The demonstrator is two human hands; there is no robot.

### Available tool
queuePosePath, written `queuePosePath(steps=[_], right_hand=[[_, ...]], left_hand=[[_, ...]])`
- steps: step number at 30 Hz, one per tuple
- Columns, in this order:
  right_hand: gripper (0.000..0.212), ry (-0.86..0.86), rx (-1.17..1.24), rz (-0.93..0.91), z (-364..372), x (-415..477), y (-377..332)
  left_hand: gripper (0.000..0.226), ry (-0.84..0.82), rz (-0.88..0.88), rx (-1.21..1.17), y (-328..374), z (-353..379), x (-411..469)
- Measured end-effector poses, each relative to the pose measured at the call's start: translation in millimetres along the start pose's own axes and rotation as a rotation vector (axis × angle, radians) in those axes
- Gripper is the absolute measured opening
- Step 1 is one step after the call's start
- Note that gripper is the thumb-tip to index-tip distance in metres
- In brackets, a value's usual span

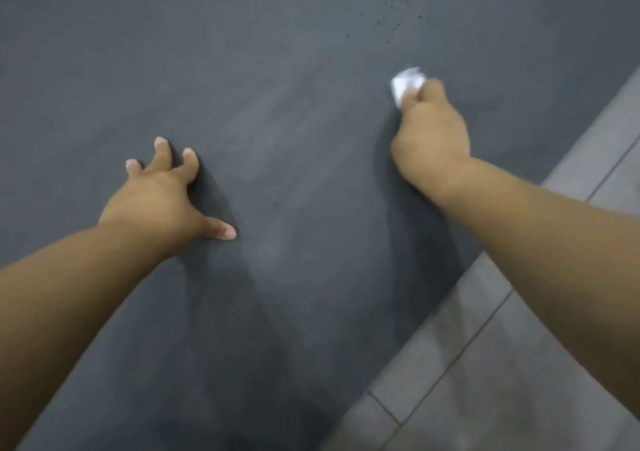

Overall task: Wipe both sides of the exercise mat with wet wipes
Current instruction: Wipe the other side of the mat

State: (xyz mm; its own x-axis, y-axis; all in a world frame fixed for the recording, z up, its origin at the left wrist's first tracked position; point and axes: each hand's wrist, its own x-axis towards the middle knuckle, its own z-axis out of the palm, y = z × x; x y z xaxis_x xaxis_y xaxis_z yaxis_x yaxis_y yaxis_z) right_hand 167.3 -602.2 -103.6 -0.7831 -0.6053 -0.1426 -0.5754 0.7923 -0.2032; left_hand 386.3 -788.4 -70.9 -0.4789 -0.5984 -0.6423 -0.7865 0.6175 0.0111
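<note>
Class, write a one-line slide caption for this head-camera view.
Right hand presses a crumpled wet wipe on the dark mat; left hand braces, fingers spread.

left hand splayed flat, fingertips pressing down, thumb out, right hand fisted closed, both forearms bare, extended forward

Mat lies on floor, which shows at right.
</note>
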Motion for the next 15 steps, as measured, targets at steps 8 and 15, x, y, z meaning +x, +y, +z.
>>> queuePosePath(steps=[8,15], right_hand=[[0.035,-0.101,0.026,-0.734,13,0,-41],[0.06,-0.098,-0.02,-0.108,0,37,-59]], left_hand=[[0.12,0.007,-0.002,0.08,0,1,4],[0.12,-0.008,-0.006,0.101,2,-2,4]])
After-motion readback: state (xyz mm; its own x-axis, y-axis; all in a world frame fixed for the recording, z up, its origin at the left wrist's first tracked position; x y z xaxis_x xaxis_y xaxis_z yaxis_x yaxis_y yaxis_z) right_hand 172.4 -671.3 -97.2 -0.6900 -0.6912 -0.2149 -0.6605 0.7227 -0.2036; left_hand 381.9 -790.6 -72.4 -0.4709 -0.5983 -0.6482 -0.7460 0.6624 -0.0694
